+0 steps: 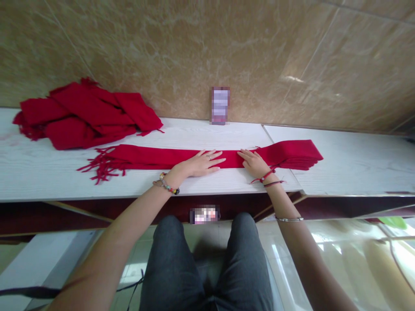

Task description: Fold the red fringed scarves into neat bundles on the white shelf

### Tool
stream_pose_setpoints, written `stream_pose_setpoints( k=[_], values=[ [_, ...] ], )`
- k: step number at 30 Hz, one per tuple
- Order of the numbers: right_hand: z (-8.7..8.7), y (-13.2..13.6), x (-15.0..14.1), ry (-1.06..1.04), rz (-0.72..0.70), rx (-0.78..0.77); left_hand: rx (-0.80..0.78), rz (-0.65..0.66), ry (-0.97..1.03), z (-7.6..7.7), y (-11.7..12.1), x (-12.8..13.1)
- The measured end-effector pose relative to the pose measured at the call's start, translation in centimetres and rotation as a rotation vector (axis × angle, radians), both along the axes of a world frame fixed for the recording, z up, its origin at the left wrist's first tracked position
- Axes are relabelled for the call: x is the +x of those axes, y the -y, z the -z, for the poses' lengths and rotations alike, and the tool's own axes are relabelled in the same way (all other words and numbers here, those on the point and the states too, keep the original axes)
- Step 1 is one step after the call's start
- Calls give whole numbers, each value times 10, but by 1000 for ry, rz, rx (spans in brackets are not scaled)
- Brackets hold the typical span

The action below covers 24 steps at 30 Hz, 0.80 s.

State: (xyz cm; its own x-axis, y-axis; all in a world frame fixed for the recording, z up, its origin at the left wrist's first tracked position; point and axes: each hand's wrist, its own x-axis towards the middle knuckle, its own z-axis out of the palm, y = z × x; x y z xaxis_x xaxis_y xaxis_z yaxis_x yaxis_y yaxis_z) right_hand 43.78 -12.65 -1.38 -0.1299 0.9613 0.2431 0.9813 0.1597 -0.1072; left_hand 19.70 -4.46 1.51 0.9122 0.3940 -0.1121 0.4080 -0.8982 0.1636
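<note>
A long red scarf (pixel 149 157), folded lengthwise into a narrow strip, lies across the white counter. Its fringed end spreads out at the left, while the right end rests on or beside a layered stack of folded red cloth (pixel 296 154). My left hand (pixel 202 164) lies flat on the middle of the strip, fingers stretched to the right. A short way to its right, my right hand (pixel 254 163) rests on the scarf with its fingers extended and pressing down. A loose heap of red scarves (pixel 94 114) sits at the back left.
A phone-like object (pixel 220 106), blurred out, leans against the tan marble wall (pixel 181 56) behind the white counter (pixel 184 188). Below the counter's front edge is a dark red shelf space with another blurred object (pixel 205 214). A seam crosses the counter right of centre.
</note>
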Motion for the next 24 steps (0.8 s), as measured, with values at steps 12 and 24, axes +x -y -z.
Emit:
stream_pose_setpoints(
  k=[12, 24],
  values=[
    [2, -4, -14, -27, -151, 68, -8, -99, 37, 4, -5, -3],
    [7, -8, -8, -65, -162, 82, 4, -326, -36, -2, -33, -102]
  ],
)
